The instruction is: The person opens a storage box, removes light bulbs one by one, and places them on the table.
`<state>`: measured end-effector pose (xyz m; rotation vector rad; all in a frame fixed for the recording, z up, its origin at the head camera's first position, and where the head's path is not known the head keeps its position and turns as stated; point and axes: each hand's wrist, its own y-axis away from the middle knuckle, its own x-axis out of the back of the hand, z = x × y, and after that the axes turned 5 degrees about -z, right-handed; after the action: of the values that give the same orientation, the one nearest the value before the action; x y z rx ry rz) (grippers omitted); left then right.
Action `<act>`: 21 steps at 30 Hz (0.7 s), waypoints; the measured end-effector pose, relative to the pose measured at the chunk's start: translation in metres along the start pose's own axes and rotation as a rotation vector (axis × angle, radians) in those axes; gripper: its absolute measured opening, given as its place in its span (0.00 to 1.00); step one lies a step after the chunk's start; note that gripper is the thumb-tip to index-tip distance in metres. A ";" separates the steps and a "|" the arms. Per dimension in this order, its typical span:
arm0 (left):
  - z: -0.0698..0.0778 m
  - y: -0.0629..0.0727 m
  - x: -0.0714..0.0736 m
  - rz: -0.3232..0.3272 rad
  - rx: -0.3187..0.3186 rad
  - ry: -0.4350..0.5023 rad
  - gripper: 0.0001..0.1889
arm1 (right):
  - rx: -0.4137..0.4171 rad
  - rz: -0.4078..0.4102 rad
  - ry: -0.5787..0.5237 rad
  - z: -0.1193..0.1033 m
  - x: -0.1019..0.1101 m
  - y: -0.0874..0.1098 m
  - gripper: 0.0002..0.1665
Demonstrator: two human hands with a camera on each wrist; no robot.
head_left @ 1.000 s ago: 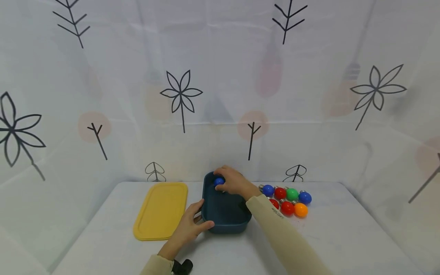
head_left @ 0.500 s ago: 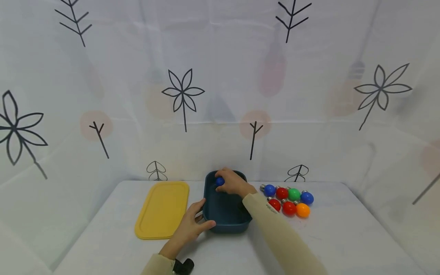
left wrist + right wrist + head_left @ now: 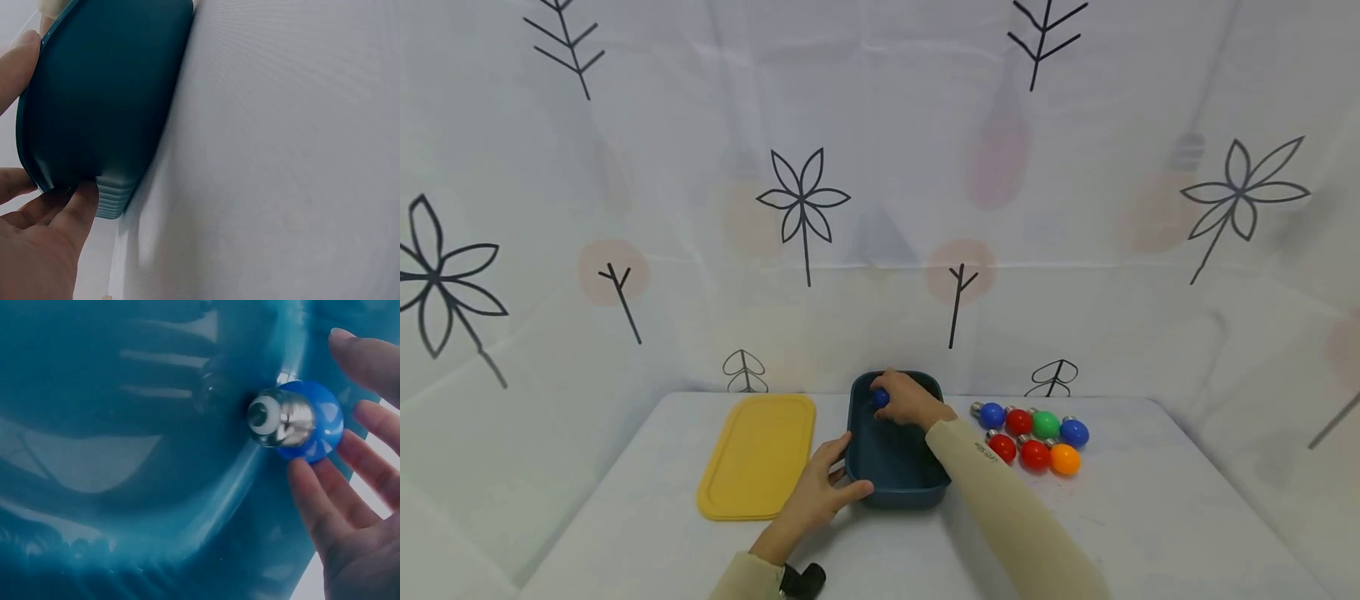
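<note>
A deep teal plastic box (image 3: 893, 458) stands on the table in front of me. My left hand (image 3: 820, 487) holds its near left corner, thumb on the near end and fingers at the left side. In the left wrist view, fingertips (image 3: 84, 200) curl at the box's ridged end. Inside, at the far left, lies a blue light bulb (image 3: 325, 422) with a silver screw base. My right hand (image 3: 910, 398) reaches in over it. In the right wrist view, several fingertips are right at the blue glass, while the thumb (image 3: 369, 365) stands apart from it.
Right of the box lie several coloured bulbs: blue, red, a green bulb (image 3: 1046, 424) and an orange bulb (image 3: 1065, 459). A flat yellow lid (image 3: 756, 458) lies to the left. Behind the white table (image 3: 1150, 517) hangs a patterned cloth (image 3: 880, 208).
The head view has drifted slightly, so everything sits a little further right. The blue bulb stays at the box's far end, somewhat more covered by the right hand. The left hand keeps its hold.
</note>
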<state>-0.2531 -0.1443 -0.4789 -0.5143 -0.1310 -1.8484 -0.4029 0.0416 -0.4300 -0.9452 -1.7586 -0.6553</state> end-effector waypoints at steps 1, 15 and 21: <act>0.000 0.000 0.000 0.003 0.000 -0.001 0.46 | 0.004 -0.001 0.007 0.000 -0.001 0.000 0.30; 0.000 0.000 0.000 -0.004 -0.001 -0.010 0.45 | -0.060 -0.062 -0.078 0.009 -0.008 0.000 0.30; 0.001 0.001 0.000 -0.004 0.007 -0.006 0.44 | -0.046 -0.076 -0.093 0.005 -0.006 0.000 0.30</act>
<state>-0.2522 -0.1442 -0.4780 -0.5154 -0.1426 -1.8499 -0.4042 0.0443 -0.4377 -0.9577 -1.8760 -0.7133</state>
